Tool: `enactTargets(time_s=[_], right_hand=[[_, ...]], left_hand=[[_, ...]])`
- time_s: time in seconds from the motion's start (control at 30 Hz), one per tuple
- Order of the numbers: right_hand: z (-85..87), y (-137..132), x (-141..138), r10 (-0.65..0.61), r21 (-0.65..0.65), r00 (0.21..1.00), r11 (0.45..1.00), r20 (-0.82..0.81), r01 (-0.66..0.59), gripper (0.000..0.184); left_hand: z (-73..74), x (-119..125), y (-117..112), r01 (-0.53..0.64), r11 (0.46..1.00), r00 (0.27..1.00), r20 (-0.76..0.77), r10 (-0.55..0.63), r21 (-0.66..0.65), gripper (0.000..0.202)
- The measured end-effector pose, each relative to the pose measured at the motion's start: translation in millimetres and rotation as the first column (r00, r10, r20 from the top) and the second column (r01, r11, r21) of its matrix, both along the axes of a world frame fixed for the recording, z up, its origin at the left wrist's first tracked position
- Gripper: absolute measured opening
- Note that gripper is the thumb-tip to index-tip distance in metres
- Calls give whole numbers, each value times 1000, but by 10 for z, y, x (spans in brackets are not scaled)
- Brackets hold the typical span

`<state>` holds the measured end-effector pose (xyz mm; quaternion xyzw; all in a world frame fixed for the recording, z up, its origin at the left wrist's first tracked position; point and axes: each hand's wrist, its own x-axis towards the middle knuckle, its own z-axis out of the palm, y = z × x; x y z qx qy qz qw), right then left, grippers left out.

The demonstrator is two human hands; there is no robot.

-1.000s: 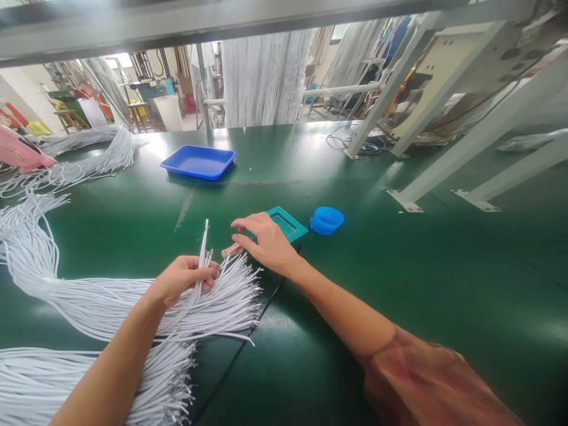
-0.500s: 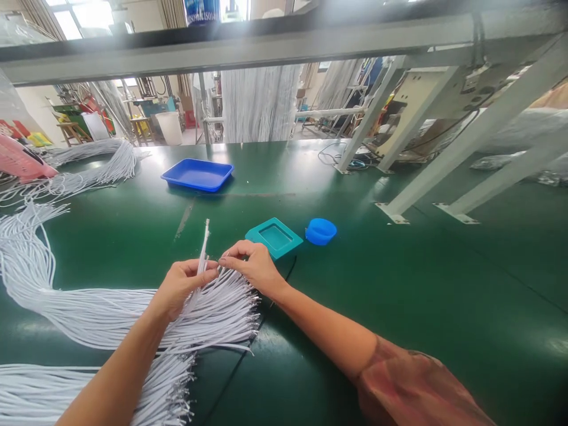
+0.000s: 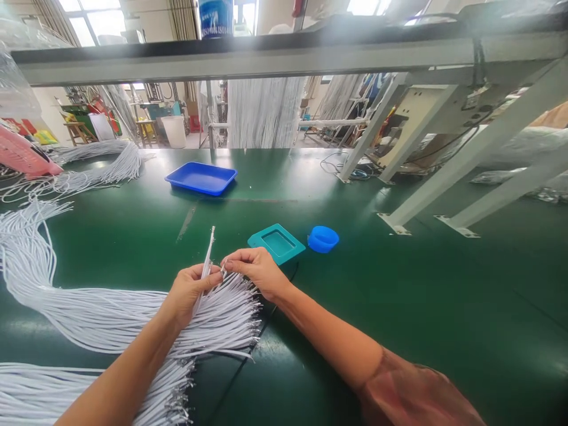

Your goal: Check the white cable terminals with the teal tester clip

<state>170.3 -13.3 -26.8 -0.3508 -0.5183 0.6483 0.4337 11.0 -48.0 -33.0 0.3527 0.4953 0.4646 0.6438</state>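
Observation:
Several white cords (image 3: pixel 208 257) are gripped between the thumb and fingers of my left hand (image 3: pixel 189 291), their ends pointing up. Close beside it, my right hand (image 3: pixel 260 271) is closed in a pinch on the end of a white cord (image 3: pixel 223 267). The fingertips of both hands nearly meet. Beneath them a thick bundle of white cords (image 3: pixel 119 313) lies across the green table, with dark or metallic-looking tips fanned out at its right end. A second bundle (image 3: pixel 164 387) lies nearer to me, partly hidden by my left forearm.
Beyond my right hand lie a teal square tray (image 3: pixel 290 255) and a small round blue dish (image 3: pixel 323 239). A blue rectangular tray (image 3: pixel 202 178) sits farther back. White metal legs (image 3: pixel 426 171) stand on the table at right. More cords (image 3: pixel 119 163) and a pink object (image 3: pixel 29 154) are at left.
The camera view has tilted slightly upward, so everything appears a little lower. Both hands stay close together at the cord ends, with the right fingertips shifted slightly around the pinched end.

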Motion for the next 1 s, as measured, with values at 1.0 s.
enactTargets(time_s=[1.0], right_hand=[[-43, -18, -56, -14, -121, 989, 993, -145, -3, 18]], left_hand=[[-22, -80, 52, 210, 974, 960, 205, -189, -85, 12]])
